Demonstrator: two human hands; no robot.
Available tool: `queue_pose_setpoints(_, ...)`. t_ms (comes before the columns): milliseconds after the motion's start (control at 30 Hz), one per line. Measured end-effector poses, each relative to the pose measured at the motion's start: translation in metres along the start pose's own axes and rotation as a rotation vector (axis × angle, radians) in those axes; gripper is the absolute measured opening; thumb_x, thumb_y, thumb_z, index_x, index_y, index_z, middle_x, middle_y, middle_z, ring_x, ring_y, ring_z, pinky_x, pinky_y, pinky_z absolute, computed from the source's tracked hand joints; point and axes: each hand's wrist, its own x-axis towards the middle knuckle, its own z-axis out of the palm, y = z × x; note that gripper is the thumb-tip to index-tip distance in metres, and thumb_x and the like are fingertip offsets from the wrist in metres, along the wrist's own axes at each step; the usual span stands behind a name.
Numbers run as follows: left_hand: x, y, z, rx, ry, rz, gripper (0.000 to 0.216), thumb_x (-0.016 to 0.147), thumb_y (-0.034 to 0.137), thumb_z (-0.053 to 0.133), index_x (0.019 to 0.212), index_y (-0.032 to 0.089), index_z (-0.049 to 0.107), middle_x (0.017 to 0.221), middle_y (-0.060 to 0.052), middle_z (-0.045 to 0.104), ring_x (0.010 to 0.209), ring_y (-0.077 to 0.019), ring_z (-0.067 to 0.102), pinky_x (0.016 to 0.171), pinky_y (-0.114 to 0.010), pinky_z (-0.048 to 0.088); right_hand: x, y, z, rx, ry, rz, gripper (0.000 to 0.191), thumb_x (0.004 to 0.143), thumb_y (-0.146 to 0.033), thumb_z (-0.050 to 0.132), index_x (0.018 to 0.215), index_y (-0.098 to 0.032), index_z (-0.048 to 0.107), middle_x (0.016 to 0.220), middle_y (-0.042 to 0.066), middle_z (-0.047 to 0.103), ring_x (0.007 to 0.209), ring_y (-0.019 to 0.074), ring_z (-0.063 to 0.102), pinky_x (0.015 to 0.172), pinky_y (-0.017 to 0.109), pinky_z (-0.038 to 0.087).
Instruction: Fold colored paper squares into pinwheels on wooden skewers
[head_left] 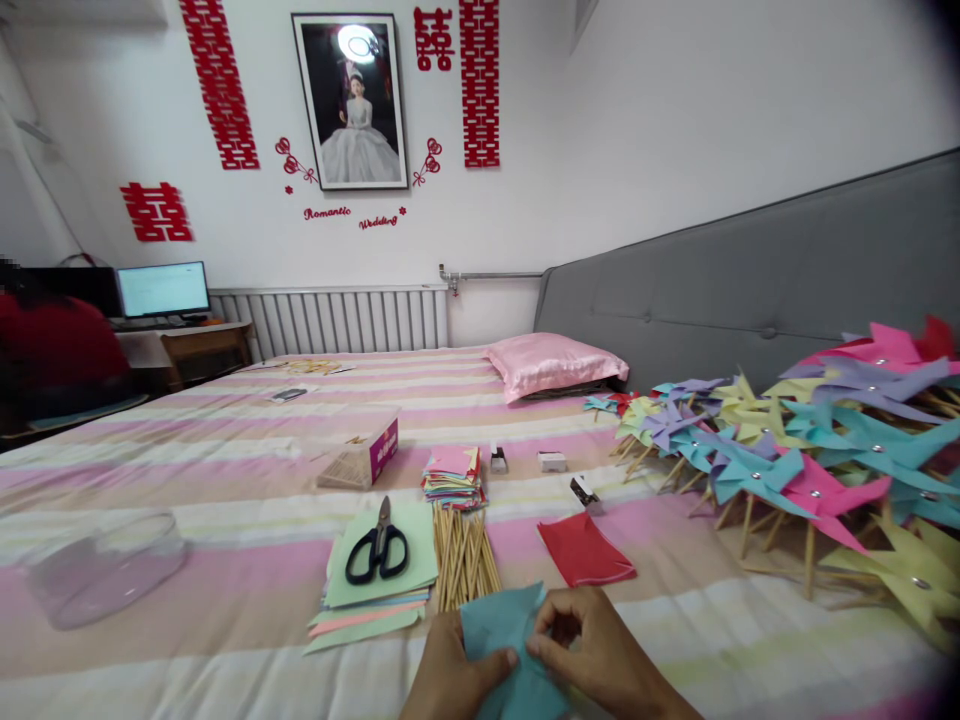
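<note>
A sheet of blue paper [501, 622] is held low in front of me, its upper edge raised off the bed. My left hand [461, 665] grips its left side, thumb across the front. On the right side, my right hand [589, 640] is curled with thumb and index finger pinched at the paper; whether anything small is between them cannot be seen. Just beyond lie a bundle of wooden sticks [466, 555] and a stack of coloured paper sheets [382, 605] with black-handled scissors [379, 545] on top. Red paper squares [585, 550] lie past my right hand.
Many finished paper pinwheels [757, 470] crowd the right side. Smaller paper squares [454, 475], small boxes [551, 461] and an open carton [367, 455] lie farther back. A clear plastic container [112, 570] sits left. Beyond are a pink pillow [555, 365] and a seated person [60, 345].
</note>
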Motion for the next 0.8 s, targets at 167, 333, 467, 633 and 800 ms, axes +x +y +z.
queue_pose_setpoints(167,-0.0026,0.0035,0.0026,0.016,0.010,0.006,0.019,0.052,0.020,0.074,0.066,0.008,0.069,0.059,-0.004,0.067,0.054,-0.0142,0.055,0.053,-0.023,0.044,-0.0011,0.0035,0.0017,0.005,0.012,-0.032,0.007,0.065,-0.016,0.058,0.061,-0.014,0.063,0.055,0.001,0.060,0.052,0.0115,0.052,0.048,0.020,0.039)
queue_pose_setpoints(333,-0.0024,0.0055,0.0030,0.021,0.020,0.014,0.016,0.053,0.022,0.073,0.061,0.009,0.068,0.056,-0.003,0.065,0.050,-0.0118,0.052,0.050,-0.021,0.042,-0.0008,0.0051,0.0027,0.007,0.025,-0.045,0.007,0.066,-0.017,0.058,0.061,-0.015,0.062,0.055,0.000,0.059,0.051,0.0114,0.051,0.048,0.020,0.039)
queue_pose_setpoints(467,-0.0015,0.0065,0.0033,0.022,0.011,0.015,0.017,0.054,0.023,0.073,0.060,0.008,0.067,0.055,-0.002,0.064,0.050,-0.0112,0.050,0.049,-0.020,0.041,-0.0001,0.0059,0.0028,0.005,0.023,-0.046,0.007,0.066,-0.017,0.058,0.061,-0.015,0.062,0.055,0.000,0.058,0.051,0.0112,0.051,0.048,0.020,0.038)
queue_pose_setpoints(633,-0.0010,0.0039,0.0041,0.022,0.036,-0.005,0.016,0.052,0.019,0.073,0.061,0.008,0.067,0.054,-0.002,0.065,0.049,-0.0118,0.052,0.050,-0.022,0.042,-0.0005,0.0054,0.0029,0.001,0.018,-0.043,0.008,0.067,-0.018,0.057,0.061,-0.014,0.061,0.056,0.000,0.058,0.052,0.0117,0.052,0.049,0.021,0.039)
queue_pose_setpoints(800,0.0009,-0.0015,0.0027,0.055,0.146,0.007,0.015,0.051,0.017,0.073,0.063,0.008,0.067,0.056,-0.003,0.068,0.050,-0.0139,0.055,0.050,-0.023,0.044,-0.0008,-0.0019,0.0002,0.041,0.029,-0.061,0.003,0.067,-0.018,0.059,0.065,-0.015,0.059,0.054,-0.003,0.052,0.051,0.0105,0.050,0.049,0.020,0.039)
